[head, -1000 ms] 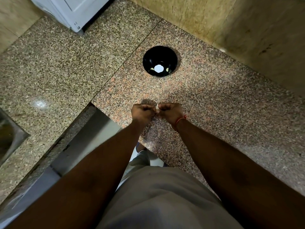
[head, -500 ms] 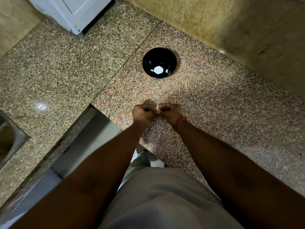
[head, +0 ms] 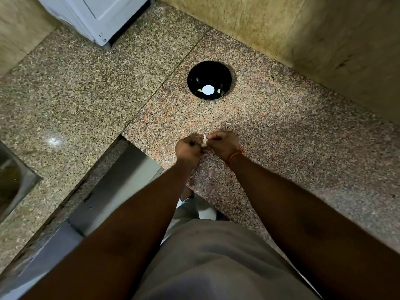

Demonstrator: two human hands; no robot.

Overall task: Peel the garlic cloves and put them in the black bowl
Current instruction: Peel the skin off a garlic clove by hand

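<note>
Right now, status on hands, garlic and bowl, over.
Left hand and right hand both pinching one garlic clove above the counter. Black bowl ahead, a few cloves inside. Nothing between hands and bowl.

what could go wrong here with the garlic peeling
The garlic clove is small and pinched between the left hand and right hand above the granite counter, well short of the black bowl; if it slips, it probably lands on the counter. Both hands work near the counter's front edge, so a dropped clove or its skin could roll off to the floor.
</note>
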